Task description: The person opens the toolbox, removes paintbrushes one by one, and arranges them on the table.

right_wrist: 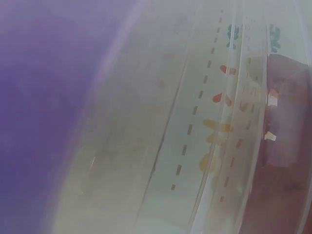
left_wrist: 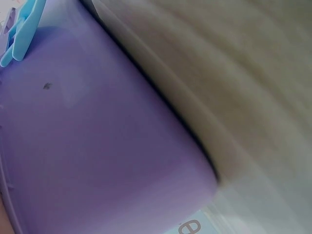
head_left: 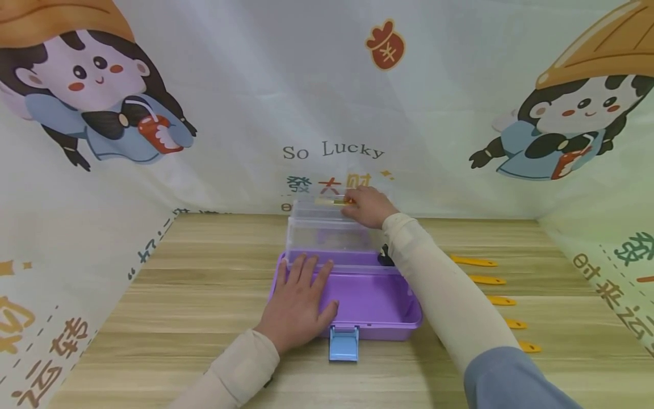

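Observation:
A purple storage box [head_left: 378, 334] sits on the wooden table with its clear lid [head_left: 327, 236] raised upright at the back. My right hand [head_left: 372, 207] grips the lid's upper edge at its right part, and shows through the clear plastic in the right wrist view. My left hand [head_left: 298, 309] lies over the box's left front corner, fingers spread across the rim and the inside. A light blue latch [head_left: 344, 345] hangs down at the box's front; in the left wrist view the latch [left_wrist: 27, 29] stands out from the purple wall [left_wrist: 107, 136].
Several yellow-orange handles [head_left: 475, 262] lie in a row on the table [head_left: 204, 295] at right, partly hidden by my right forearm. A small black thing [head_left: 384, 255] shows at the box's back right. Printed cloth [head_left: 255, 102] walls the table at the back and sides.

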Available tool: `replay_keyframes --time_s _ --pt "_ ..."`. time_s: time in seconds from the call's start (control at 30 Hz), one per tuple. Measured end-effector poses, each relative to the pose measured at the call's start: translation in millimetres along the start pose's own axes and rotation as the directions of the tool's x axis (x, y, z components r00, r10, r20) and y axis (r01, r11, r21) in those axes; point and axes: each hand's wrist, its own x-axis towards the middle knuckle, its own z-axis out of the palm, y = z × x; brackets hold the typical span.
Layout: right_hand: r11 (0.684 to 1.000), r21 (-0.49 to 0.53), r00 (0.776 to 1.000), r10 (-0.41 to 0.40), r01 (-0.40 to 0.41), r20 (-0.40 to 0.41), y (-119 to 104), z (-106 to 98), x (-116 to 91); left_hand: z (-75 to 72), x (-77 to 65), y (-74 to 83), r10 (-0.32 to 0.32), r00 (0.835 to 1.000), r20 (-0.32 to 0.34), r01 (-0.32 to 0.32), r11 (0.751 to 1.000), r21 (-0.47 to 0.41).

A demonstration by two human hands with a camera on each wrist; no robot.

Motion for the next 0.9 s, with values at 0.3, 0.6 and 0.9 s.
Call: replay_keyframes --time_s 0.3,0.6,0.9 --pt "1.000 0.003 1.000 -0.014 0.014 -0.003 -0.4 0.4 -0.8 0.7 -0.3 0.4 -0.002 1.000 -0.001 0.002 1.000 -0.003" --pt "0.998 0.059 1.000 0.014 -0.013 -0.018 1.4 1.0 -0.6 0.4 0.0 0.2 0.001 1.000 -0.001 -0.001 1.000 0.013" --pt "0.990 0.141 1.000 0.018 -0.015 -0.025 -0.7 -2.8 -4.0 0.1 0.7 0.5 -0.004 1.000 0.007 0.004 1.000 0.013"
